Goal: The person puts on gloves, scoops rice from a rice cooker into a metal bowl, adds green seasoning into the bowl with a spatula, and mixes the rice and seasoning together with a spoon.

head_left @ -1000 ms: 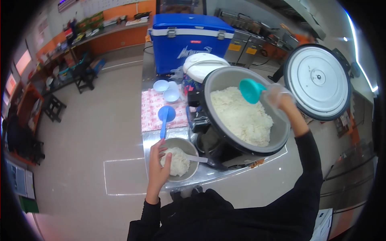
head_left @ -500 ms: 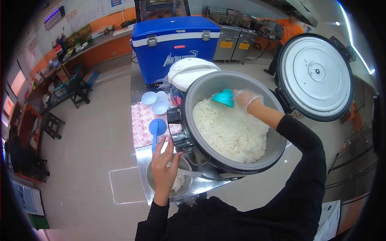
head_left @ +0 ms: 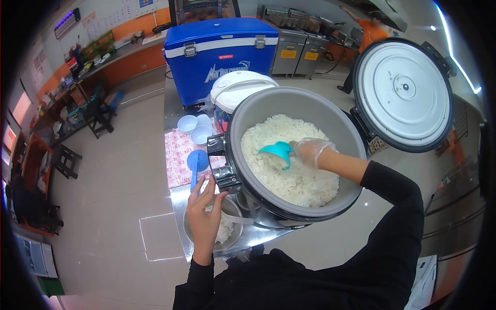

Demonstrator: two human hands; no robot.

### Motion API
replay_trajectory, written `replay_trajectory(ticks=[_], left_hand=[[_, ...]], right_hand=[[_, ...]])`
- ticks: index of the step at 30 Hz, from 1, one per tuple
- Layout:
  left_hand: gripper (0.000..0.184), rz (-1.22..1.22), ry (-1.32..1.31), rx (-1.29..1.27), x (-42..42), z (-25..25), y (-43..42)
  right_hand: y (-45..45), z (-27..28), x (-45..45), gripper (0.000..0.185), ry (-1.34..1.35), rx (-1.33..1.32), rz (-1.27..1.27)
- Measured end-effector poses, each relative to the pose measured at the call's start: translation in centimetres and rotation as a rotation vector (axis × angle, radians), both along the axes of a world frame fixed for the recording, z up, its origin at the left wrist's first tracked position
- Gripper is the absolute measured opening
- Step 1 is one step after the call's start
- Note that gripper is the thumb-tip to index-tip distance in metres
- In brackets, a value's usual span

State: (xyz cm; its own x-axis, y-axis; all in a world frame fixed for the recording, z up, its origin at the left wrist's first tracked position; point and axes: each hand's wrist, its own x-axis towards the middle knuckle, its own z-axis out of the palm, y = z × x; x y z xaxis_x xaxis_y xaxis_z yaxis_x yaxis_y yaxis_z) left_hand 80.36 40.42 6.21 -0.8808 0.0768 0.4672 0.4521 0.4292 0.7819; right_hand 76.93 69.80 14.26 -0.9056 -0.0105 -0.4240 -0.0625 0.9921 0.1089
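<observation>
My right hand (head_left: pixel 311 152), in a clear plastic glove, grips a turquoise scoop (head_left: pixel 279 152) inside the large rice cooker (head_left: pixel 294 95). The scoop is tilted, its bowl against the white rice (head_left: pixel 302 188), with some rice in it. At the cooker's left side, my left hand (head_left: pixel 204 209) is bare, its thumb and fingertips on the lower corner of the black handle (head_left: pixel 226 178). Just below the left hand stands a metal bowl (head_left: pixel 192 235) with some rice and a pale-handled utensil (head_left: pixel 238 219). A blue scoop (head_left: pixel 197 161) lies near the left fingertips.
Several light-blue cups (head_left: pixel 201 135) sit on printed paper (head_left: pixel 178 157). Behind stand a white-lidded container (head_left: pixel 243 88) and a blue cooler box (head_left: pixel 219 59). The cooker's lid (head_left: pixel 405 101) is raised at the right. A person in orange (head_left: pixel 373 33) stands near the fryers at the back.
My right hand has brought the turquoise scoop from the rice's far edge towards me, to the middle, dragging through the rice. My left hand keeps its place at the handle.
</observation>
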Motion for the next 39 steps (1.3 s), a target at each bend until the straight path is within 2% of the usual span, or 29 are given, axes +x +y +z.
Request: replay_trajectory(ticks=[7, 13, 16, 19, 25, 28, 31, 34, 35, 39], left_hand=[[0.04, -0.018, -0.028, 0.017, 0.0, 0.4, -0.1], [0.041, -0.003, -0.031, 0.011, 0.2, 0.7, -0.1], [0.041, -0.008, -0.02, -0.004, 0.1, 0.6, -0.3], [0.042, -0.001, -0.024, -0.005, 0.1, 0.7, -0.2], [0.043, -0.019, -0.007, -0.035, -0.2, 0.7, -0.6], [0.043, -0.013, -0.013, -0.017, -0.3, 0.3, -0.5], [0.043, -0.021, -0.017, -0.004, -0.5, -0.2, -0.7], [0.043, -0.002, -0.027, -0.028, -0.6, -0.2, -0.6], [0.042, 0.003, -0.032, -0.035, -0.5, -0.3, -0.7], [0.041, 0.0, -0.105, 0.033, -0.4, -0.3, -0.5]], right_hand=[[-1.5, 2.9, 3.2, 0.031, -0.054, 0.001, 0.069], [-4.4, 8.0, 7.5, 0.032, -0.215, 0.053, 0.007], [-4.1, 9.3, 8.7, 0.033, -0.227, 0.069, 0.068], [-3.5, 9.4, 9.2, 0.036, -0.245, 0.065, 0.061], [0.0, 7.7, 6.0, 0.037, -0.273, -0.153, -0.068], [1.6, 4.0, 3.3, 0.037, -0.008, -0.12, -0.057], [-0.5, 1.9, 3.2, 0.028, -0.001, 0.031, -0.009], [-2.2, 2.3, 4.7, 0.025, 0.018, -0.028, 0.041], [-2.3, 2.7, 4.9, 0.027, -0.093, -0.096, -0.036], [-3.1, 5.7, 6.7, 0.032, -0.187, -0.099, 0.021]])
